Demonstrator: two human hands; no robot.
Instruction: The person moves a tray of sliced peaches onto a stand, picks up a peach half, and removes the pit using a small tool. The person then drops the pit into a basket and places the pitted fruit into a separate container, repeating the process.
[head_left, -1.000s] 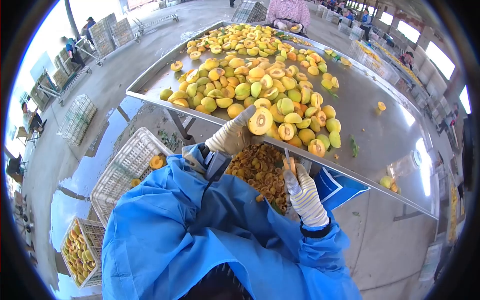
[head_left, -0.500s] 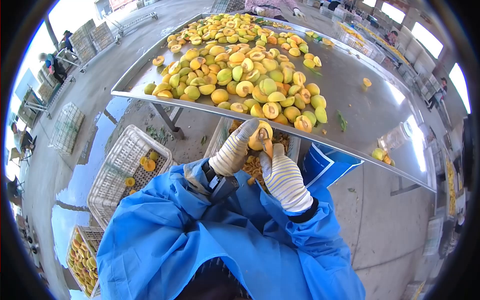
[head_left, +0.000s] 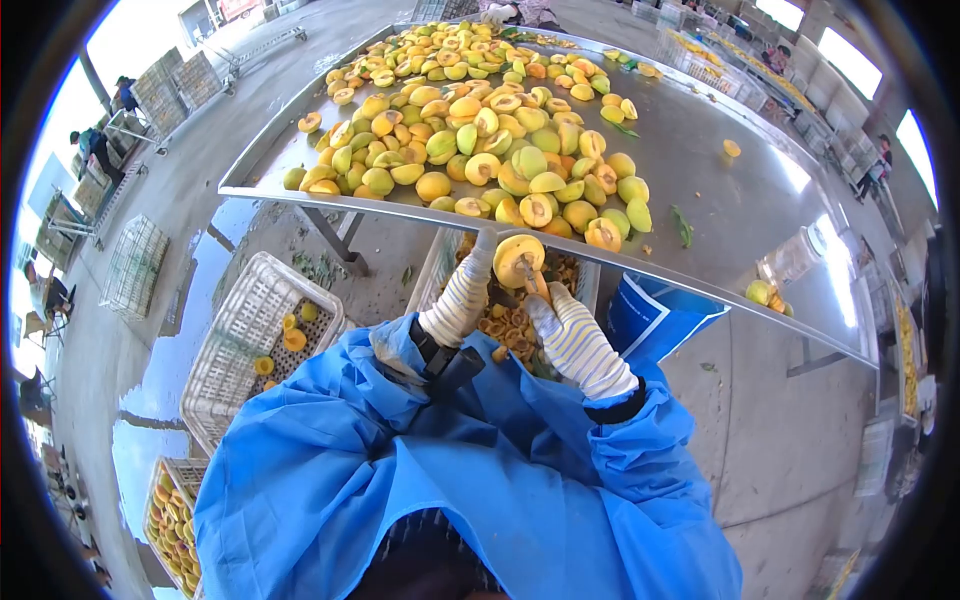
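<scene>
My left hand [head_left: 462,298], in a striped glove, is closed round a halved yellow peach [head_left: 519,259], its cut face turned up toward me. In my right hand [head_left: 588,345], also gloved, is a small tool [head_left: 536,284] with a brownish handle; its tip meets the middle of the cut face. Both hands are just below the near edge of a metal table [head_left: 715,205]. Many whole-looking and halved peaches [head_left: 480,130] are heaped on that table. Under my hands, a crate [head_left: 431,279] holds pits and scraps.
At the left stands a white crate [head_left: 225,350] with a few peach halves. Another crate [head_left: 180,467] at lower left is full of fruit. A blue bag [head_left: 650,318] hangs or stands under the table edge. A clear jar [head_left: 795,258] lies on the table; people are farther off.
The peach half has tilted so its cut face shows more fully, and my right hand has shifted slightly right and up. The view has moved slightly.
</scene>
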